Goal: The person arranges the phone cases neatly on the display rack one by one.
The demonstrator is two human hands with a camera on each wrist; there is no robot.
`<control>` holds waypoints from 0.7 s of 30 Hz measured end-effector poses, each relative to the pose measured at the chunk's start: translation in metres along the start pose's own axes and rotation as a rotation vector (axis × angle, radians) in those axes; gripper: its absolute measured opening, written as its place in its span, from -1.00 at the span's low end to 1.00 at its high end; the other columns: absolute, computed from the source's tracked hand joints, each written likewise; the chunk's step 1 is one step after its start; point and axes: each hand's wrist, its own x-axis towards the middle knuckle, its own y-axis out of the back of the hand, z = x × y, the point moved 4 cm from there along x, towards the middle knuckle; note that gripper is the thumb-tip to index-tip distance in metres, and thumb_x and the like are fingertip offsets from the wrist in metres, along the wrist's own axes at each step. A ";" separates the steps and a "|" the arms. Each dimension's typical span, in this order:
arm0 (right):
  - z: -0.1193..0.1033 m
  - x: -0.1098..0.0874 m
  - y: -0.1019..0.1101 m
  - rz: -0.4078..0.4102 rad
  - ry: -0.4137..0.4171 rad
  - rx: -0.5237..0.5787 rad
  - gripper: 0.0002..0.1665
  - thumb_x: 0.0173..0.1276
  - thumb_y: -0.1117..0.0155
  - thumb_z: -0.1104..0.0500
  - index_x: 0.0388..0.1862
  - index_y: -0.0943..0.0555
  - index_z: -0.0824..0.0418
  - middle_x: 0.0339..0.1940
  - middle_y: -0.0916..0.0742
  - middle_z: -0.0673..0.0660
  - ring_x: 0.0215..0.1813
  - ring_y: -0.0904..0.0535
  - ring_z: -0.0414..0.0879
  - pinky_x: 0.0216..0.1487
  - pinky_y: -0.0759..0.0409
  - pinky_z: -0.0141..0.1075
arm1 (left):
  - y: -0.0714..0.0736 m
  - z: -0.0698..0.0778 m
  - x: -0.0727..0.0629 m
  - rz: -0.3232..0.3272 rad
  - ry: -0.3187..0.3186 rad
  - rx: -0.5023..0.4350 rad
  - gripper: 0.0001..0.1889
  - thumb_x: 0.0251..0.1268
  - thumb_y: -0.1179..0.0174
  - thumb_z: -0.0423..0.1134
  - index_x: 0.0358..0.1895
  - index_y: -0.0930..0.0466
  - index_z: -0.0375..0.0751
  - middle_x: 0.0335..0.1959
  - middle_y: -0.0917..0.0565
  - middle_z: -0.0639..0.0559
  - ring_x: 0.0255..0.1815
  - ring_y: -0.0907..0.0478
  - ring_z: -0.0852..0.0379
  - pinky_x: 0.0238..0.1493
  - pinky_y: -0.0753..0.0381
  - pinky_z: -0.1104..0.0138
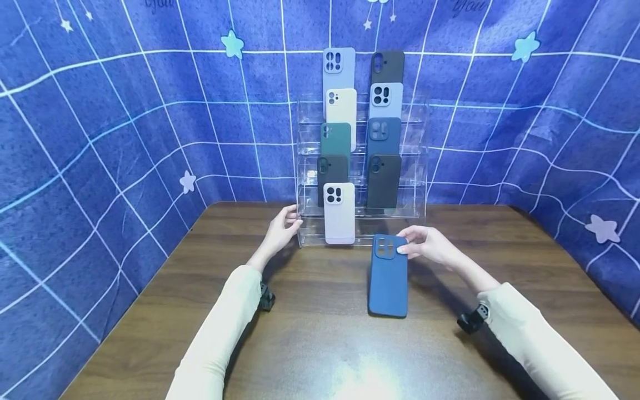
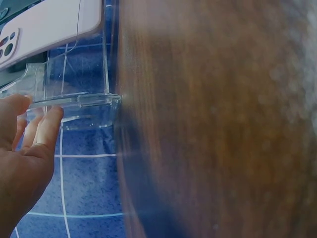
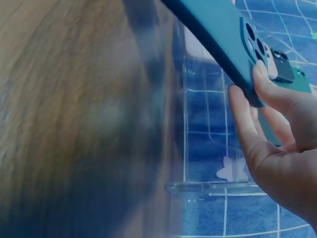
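My right hand (image 1: 429, 244) pinches a blue phone case (image 1: 389, 283) at its upper right corner, thumb on the back near the camera cutout. The case hangs tilted in front of the lowest tier of a clear acrylic display stand (image 1: 362, 225). In the right wrist view, the thumb lies on the blue case (image 3: 218, 39) and a finger supports its edge. My left hand (image 1: 282, 230) holds the left side edge of the stand, low down. In the left wrist view, the thumb and fingers of that hand (image 2: 29, 153) lie about the clear side panel (image 2: 74, 100).
Several phone cases stand in two columns on the tiers, among them a pale pink case (image 1: 339, 222) at the bottom left and a black case (image 1: 384, 183) on the right. The brown wooden table (image 1: 310, 339) runs back to a blue curtain (image 1: 240, 122).
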 end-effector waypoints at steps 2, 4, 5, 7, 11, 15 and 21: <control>-0.004 0.000 0.000 0.021 0.004 0.014 -0.50 0.16 -0.35 0.30 0.06 -0.47 0.48 -0.25 -0.64 0.28 -0.34 -0.64 -0.23 -0.13 -0.68 -0.04 | 0.001 0.006 -0.003 -0.007 -0.011 0.007 -0.49 0.31 -0.12 -0.36 0.30 -0.26 -0.41 0.03 -0.56 -0.38 0.07 -0.53 -0.24 0.12 -0.54 0.03; -0.013 -0.002 0.001 0.037 0.005 0.018 -0.51 0.19 -0.33 0.30 0.08 -0.47 0.49 -0.22 -0.63 0.30 -0.33 -0.64 -0.25 -0.14 -0.69 -0.09 | 0.001 0.006 -0.003 -0.010 -0.004 0.015 -0.49 0.31 -0.12 -0.35 0.30 -0.27 -0.39 0.02 -0.57 -0.35 0.06 -0.54 -0.21 0.10 -0.56 0.08; -0.016 -0.002 0.002 0.045 0.006 0.015 -0.51 0.20 -0.32 0.29 0.09 -0.47 0.48 -0.21 -0.63 0.31 -0.33 -0.64 -0.26 -0.16 -0.70 -0.13 | 0.001 0.011 -0.004 -0.012 0.001 0.025 -0.50 0.31 -0.12 -0.36 0.29 -0.28 -0.40 0.02 -0.57 -0.35 0.06 -0.54 -0.21 0.09 -0.56 0.09; -0.021 -0.003 0.005 0.061 0.018 -0.004 -0.52 0.23 -0.30 0.27 0.10 -0.48 0.46 -0.18 -0.62 0.32 -0.33 -0.64 -0.28 -0.22 -0.70 -0.24 | 0.002 0.021 -0.009 -0.018 -0.004 0.021 -0.51 0.31 -0.12 -0.38 0.28 -0.28 -0.41 0.01 -0.57 -0.36 0.06 -0.54 -0.21 0.09 -0.57 0.08; -0.026 -0.002 0.013 0.105 0.051 -0.037 -0.53 0.25 -0.29 0.23 0.10 -0.49 0.43 -0.21 -0.63 0.21 -0.34 -0.65 -0.28 -0.25 -0.70 -0.27 | 0.004 0.035 -0.013 -0.030 0.002 -0.006 -0.51 0.30 -0.10 -0.44 0.27 -0.26 -0.51 0.02 -0.54 -0.45 0.07 -0.50 -0.31 0.10 -0.53 -0.04; -0.031 0.001 0.019 0.155 0.075 -0.029 -0.53 0.26 -0.30 0.21 0.09 -0.50 0.44 -0.29 -0.66 -0.01 -0.33 -0.67 -0.28 -0.17 -0.70 -0.20 | 0.004 0.023 -0.010 -0.024 0.019 -0.023 -0.49 0.30 -0.12 -0.39 0.29 -0.26 -0.44 0.04 -0.53 -0.42 0.08 -0.51 -0.27 0.10 -0.55 0.03; -0.039 0.004 0.031 0.247 0.084 -0.051 -0.50 0.28 -0.29 0.11 0.11 -0.51 0.36 -0.35 -0.69 -0.25 -0.34 -0.67 -0.31 -0.25 -0.68 -0.38 | -0.001 -0.003 -0.001 -0.034 0.054 -0.070 -0.47 0.32 -0.12 -0.34 0.33 -0.24 -0.33 0.07 -0.50 -0.35 0.09 -0.51 -0.19 0.02 -0.64 0.23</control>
